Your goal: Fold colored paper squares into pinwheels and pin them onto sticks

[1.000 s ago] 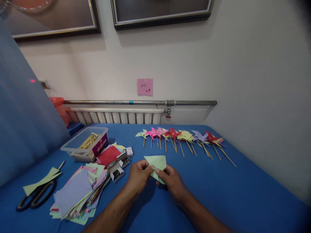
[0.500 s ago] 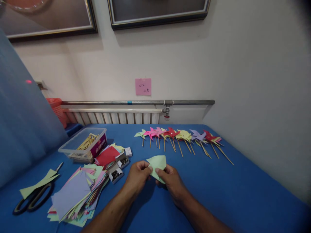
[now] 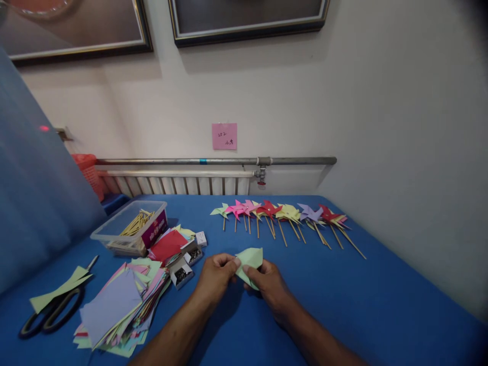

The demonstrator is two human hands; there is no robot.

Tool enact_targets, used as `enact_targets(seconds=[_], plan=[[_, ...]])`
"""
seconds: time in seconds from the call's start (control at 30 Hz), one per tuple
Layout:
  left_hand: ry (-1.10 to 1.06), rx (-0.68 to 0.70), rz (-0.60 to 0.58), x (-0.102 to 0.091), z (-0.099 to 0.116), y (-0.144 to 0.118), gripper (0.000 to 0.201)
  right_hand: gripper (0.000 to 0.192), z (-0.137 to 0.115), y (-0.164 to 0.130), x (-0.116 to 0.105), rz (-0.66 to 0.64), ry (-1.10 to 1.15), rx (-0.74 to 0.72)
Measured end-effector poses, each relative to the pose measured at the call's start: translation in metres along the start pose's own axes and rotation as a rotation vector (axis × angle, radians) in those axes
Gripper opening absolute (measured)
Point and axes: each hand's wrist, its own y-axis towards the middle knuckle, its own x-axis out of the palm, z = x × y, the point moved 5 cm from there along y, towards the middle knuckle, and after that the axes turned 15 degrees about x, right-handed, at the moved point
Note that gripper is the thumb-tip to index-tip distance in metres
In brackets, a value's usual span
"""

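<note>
Your left hand (image 3: 218, 272) and right hand (image 3: 270, 284) pinch the bent green paper (image 3: 253, 258), nearer you than the pinwheels (image 3: 268, 209) by the far edge of the counter (image 3: 343, 310), so keep that pinch light lest it crease or tear.

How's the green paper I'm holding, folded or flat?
Not flat: the green paper bends between left hand and right hand; sharp creases can't be made out.

One held paper (image 3: 252, 258), one scissors (image 3: 61, 301), one tub (image 3: 154, 229), two open boxes (image 3: 182, 275), two picture frames (image 3: 249, 36)
</note>
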Motion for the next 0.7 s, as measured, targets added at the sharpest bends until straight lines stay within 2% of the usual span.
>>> enact_targets(seconds=[0.2,0.33,0.43,0.7], plan=[[-0.11,-0.053,-0.003,0.0,-0.003,-0.002,0.059,0.045,-0.011,-0.014,-0.003,0.052,-0.006,-0.024],[-0.291,-0.079,-0.053,0.005,-0.003,-0.004,0.055,0.042,-0.014,-0.018,0.001,0.019,-0.026,-0.027],[-0.385,-0.136,-0.015,0.005,-0.003,-0.006,0.049,0.042,-0.014,-0.018,0.003,-0.005,-0.024,-0.016],[-0.409,-0.148,-0.043,0.005,0.001,-0.007,0.041,0.04,-0.015,-0.019,0.007,-0.078,-0.018,-0.032]])
